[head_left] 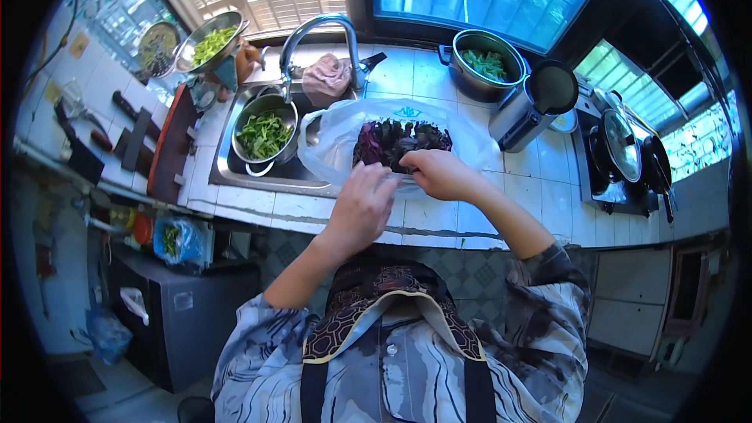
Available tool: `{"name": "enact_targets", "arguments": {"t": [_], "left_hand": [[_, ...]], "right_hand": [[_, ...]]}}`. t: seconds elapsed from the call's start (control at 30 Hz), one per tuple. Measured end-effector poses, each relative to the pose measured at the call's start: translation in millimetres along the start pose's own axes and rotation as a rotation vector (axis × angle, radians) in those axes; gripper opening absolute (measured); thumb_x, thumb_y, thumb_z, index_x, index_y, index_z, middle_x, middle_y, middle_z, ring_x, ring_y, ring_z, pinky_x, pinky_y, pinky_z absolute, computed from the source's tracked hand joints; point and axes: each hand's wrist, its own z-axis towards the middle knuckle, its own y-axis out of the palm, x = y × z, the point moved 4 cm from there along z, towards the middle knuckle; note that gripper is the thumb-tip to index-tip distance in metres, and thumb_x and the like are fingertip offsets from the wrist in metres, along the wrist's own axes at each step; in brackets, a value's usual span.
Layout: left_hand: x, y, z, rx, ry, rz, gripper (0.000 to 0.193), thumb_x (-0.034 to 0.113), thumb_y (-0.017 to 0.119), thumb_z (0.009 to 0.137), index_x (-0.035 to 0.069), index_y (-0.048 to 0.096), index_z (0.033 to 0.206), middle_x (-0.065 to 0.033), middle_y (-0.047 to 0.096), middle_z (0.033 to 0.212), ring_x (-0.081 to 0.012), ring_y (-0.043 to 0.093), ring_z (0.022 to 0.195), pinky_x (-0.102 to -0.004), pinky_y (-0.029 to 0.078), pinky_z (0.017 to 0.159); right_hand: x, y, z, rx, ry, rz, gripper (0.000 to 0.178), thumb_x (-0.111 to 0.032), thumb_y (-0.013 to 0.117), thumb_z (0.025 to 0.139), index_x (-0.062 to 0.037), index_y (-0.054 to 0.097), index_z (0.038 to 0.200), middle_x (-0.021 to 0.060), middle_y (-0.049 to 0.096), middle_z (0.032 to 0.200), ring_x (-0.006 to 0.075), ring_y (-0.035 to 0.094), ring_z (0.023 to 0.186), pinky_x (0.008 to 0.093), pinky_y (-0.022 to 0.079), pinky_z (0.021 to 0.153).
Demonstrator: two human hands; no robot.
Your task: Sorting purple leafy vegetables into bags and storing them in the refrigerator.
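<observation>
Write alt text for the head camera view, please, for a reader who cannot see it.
A person's left hand and right hand are at dark purple leafy greens, in or on a translucent plastic bag on a white tiled counter. Pots of green vegetables flank them: one metal pot at the sink to the left, another pot farther back, right.

Leaves (413, 141) lie in a plastic bag (335, 149) on the counter (521, 188). From the bag, the sink (298, 180) sits at nine o'clock, a pot (273, 100) of greens (263, 136) over it; a bowl (186, 56) at ten, another pot (468, 80) between one and two, the stove (595, 180) at three.
</observation>
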Motion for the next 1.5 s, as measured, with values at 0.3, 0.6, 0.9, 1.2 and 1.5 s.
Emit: {"name": "enact_targets", "arguments": {"t": [0.3,0.6,0.9,1.2,1.5], "left_hand": [[-160,106,-32,-0.651,-0.379,0.019,0.078,0.021,0.071,0.071,0.007,0.032,0.138,-0.0232,0.042,0.130,-0.0410,0.047,0.116,-0.0448,0.042,0.095],[-124,88,-3,-0.756,-0.166,-0.152,0.073,0.012,0.058,0.082,0.000,0.019,0.142,-0.0353,0.016,0.143,-0.0476,0.035,0.126,-0.0444,0.034,0.103],[-73,40,80,-0.401,-0.192,-0.618,0.050,0.004,0.056,0.083,-0.003,0.040,0.130,-0.0275,0.046,0.125,-0.0315,0.063,0.084,-0.0363,0.050,0.075],[43,111,22,-1.197,-0.346,-1.065,0.021,0.011,0.058,0.089,0.002,0.061,0.108,-0.0009,0.064,0.083,-0.0050,0.054,0.068,-0.0213,0.044,0.063],[253,244,65,-1.212,0.120,-0.686,0.022,0.013,0.063,0.083,0.002,0.060,0.102,-0.0048,0.059,0.069,-0.0143,0.054,0.061,-0.0285,0.044,0.058]], "right_hand": [[106,58,-43,0.120,0.435,-0.430,0.118,-0.035,0.087,0.051,-0.0102,0.019,0.144,0.0214,0.043,0.132,0.0325,0.048,0.117,0.0436,0.046,0.091],[130,50,-28,0.125,0.561,0.047,0.059,-0.019,0.064,0.077,0.0044,0.041,0.127,0.0301,0.050,0.120,0.0403,0.050,0.112,0.0403,0.041,0.096],[45,-1,-33,0.457,0.285,0.904,0.049,-0.012,0.052,0.092,0.0013,0.037,0.137,0.0095,0.047,0.133,0.0166,0.042,0.123,0.0306,0.033,0.103],[30,123,-215,0.760,0.977,0.942,0.032,-0.022,0.062,0.083,-0.0023,0.061,0.108,0.0139,0.066,0.093,0.0236,0.064,0.087,0.0342,0.050,0.078],[75,174,-432,0.752,1.306,0.342,0.035,-0.028,0.060,0.082,-0.0068,0.060,0.110,0.0129,0.063,0.103,0.0313,0.056,0.101,0.0441,0.042,0.087]]}}
